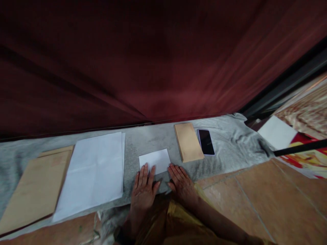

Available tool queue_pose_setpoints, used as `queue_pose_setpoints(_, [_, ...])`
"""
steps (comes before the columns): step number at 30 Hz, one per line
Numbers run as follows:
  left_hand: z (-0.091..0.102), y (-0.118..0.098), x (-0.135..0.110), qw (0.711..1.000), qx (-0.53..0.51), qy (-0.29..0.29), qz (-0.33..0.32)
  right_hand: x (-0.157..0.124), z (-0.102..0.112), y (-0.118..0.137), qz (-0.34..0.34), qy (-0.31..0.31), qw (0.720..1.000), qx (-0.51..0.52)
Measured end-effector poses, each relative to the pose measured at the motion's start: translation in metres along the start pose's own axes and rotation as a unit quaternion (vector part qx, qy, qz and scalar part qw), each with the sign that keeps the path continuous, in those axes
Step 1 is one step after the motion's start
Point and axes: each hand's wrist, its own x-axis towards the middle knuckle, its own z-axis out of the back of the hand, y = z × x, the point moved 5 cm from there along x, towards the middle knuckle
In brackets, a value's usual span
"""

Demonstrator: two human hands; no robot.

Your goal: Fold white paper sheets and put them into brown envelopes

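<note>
White folded paper (155,160) lies flat on the grey cloth (230,143), just ahead of both hands. Left hand (143,189) is palm down, fingers loosely spread, tips on the paper's near edge, gripping nothing. Right hand (182,182) is also flat and open, fingertips at the paper's near right corner; contact unclear. Left of the left hand: large white sheets (94,170), then brown envelopes (35,190). Ahead-right of the right hand: tan envelope stack (188,142), phone (206,142) just beside it.
</note>
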Motion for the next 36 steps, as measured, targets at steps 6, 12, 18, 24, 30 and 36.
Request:
queue_pose_setpoints(6, [0.004, -0.009, -0.009, 0.999, -0.016, -0.027, -0.036, 0.001, -0.002, -0.001, 0.0, 0.004, 1.0, 0.003])
queue_pose_setpoints(12, [-0.006, -0.032, -0.005, 0.995, 0.0, -0.002, -0.096, -0.003, -0.004, -0.003, -0.007, 0.007, 1.0, 0.0])
queue_pose_setpoints(18, [-0.004, -0.018, -0.012, 0.995, 0.007, -0.018, -0.098, -0.015, 0.0, -0.009, -0.004, 0.017, 1.0, -0.007])
queue_pose_setpoints(24, [-0.004, -0.024, -0.011, 0.996, 0.027, -0.023, -0.084, -0.033, 0.021, -0.023, -0.003, 0.032, 0.999, 0.018])
queue_pose_setpoints(30, [-0.005, -0.026, -0.011, 0.995, 0.042, -0.008, -0.085, -0.032, 0.04, -0.039, -0.039, 0.029, 0.992, 0.117])
queue_pose_setpoints(36, [-0.006, -0.023, -0.011, 0.995, 0.037, 0.003, -0.091, 0.025, 0.008, 0.001, 0.011, 0.016, 0.996, 0.091])
